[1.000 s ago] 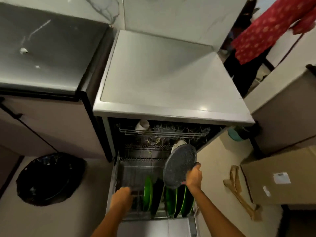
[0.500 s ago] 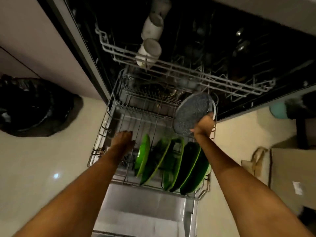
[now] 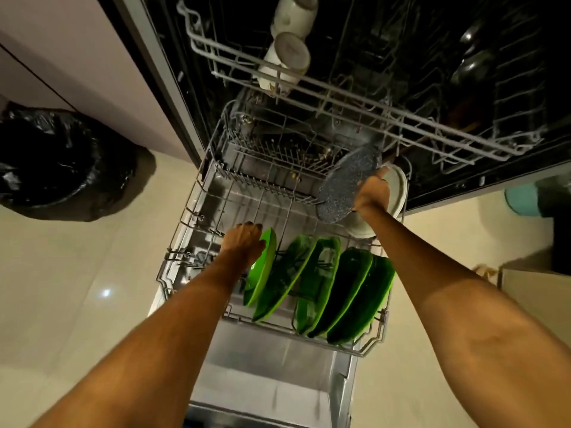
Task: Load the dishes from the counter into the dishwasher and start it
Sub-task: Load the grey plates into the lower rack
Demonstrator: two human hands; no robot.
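The dishwasher's lower rack (image 3: 197, 208) is pulled out over the open door (image 3: 272, 381). Several green plates (image 3: 312, 282) stand on edge at its front. My right hand (image 3: 370, 189) grips a speckled grey plate (image 3: 346, 180), tilted at the rack's right rear, just in front of a white plate (image 3: 397, 188) that stands there. My left hand (image 3: 244, 239) rests with curled fingers on the rim of the leftmost green plate (image 3: 264, 267). White cups (image 3: 287, 57) lie in the upper rack (image 3: 355, 100).
A bin lined with a black bag (image 3: 61, 162) stands on the floor to the left. A cardboard box (image 3: 537, 291) and a teal container (image 3: 522, 197) are on the right. Dark utensils (image 3: 472, 63) lie in the upper rack's right side.
The camera has dropped from the counter view down close to the racks. My right hand has carried the grey plate lower and toward the rack's right rear. My left hand has reached the leftmost green plate.
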